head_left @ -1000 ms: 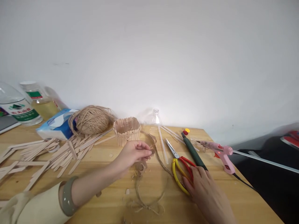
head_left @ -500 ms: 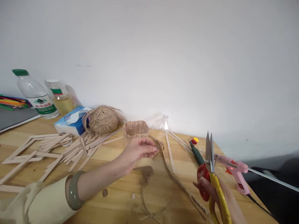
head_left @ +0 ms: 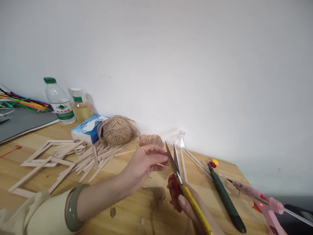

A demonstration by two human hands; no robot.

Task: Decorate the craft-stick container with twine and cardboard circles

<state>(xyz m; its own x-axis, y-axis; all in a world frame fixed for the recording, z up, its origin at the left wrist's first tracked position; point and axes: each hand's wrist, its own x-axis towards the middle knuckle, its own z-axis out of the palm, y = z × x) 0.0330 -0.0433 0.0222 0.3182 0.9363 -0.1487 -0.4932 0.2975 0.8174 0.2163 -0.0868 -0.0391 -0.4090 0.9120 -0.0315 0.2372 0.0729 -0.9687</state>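
My left hand (head_left: pixel 144 163) reaches over the table, thumb and fingers pinched together. The braided twine cord it held a moment ago is now mostly hidden behind fingers and blades. My right hand (head_left: pixel 187 207) grips scissors (head_left: pixel 180 180) with red and yellow handles. Their blades are spread and point up, right at the left fingertips. Behind the left hand sits a small oval basket (head_left: pixel 150 140) with a scalloped, woven-looking rim, partly covered. Below the hands, a thin twine strand and a blurred brown piece (head_left: pixel 159 193) lie on the table.
A twine ball (head_left: pixel 118 130), tissue pack (head_left: pixel 88 130), jar (head_left: pixel 81 107) and water bottle (head_left: pixel 61 104) stand at the back left. Wooden craft sticks (head_left: pixel 93 160) spread before them. A green-handled tool (head_left: pixel 226 199) and pink glue gun (head_left: pixel 265 202) lie right. A clear bottle top (head_left: pixel 181 138) stands near the wall.
The scissors have moved left, from well right of the left hand up to its fingertips. The hanging braided cord no longer shows clearly. The view has shifted, putting the bottles further right.
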